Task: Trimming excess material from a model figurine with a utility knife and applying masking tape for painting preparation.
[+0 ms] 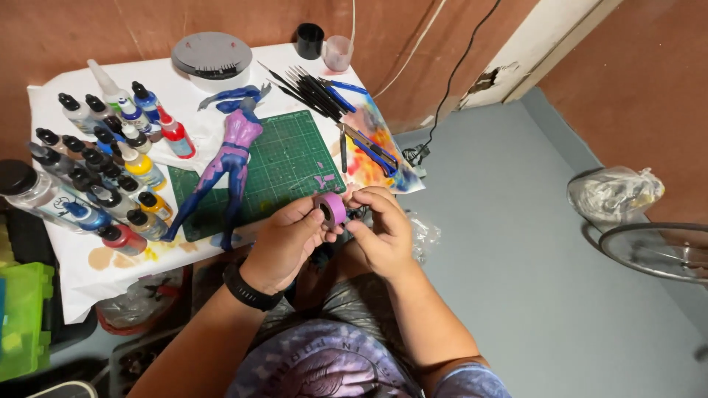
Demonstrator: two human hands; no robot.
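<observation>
One roll of purple tape (332,208) sits near the mat's (284,166) near-right corner; left hand (284,243) grips its rim, right hand (380,228) pinches its edge; likely light, stiff, tacky, best held by rim; one figurine (228,166), about twenty paint bottles (110,169) left.

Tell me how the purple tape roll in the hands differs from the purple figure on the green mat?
The tape roll is a small plain ring, held up off the table between the left hand and right hand. The figure is much larger, shaped like a body with long limbs, and lies flat, partly on the green cutting mat, untouched by either hand. The tape is one even purple; the figure shades from purple into blue. Both are mainly purple.
</observation>
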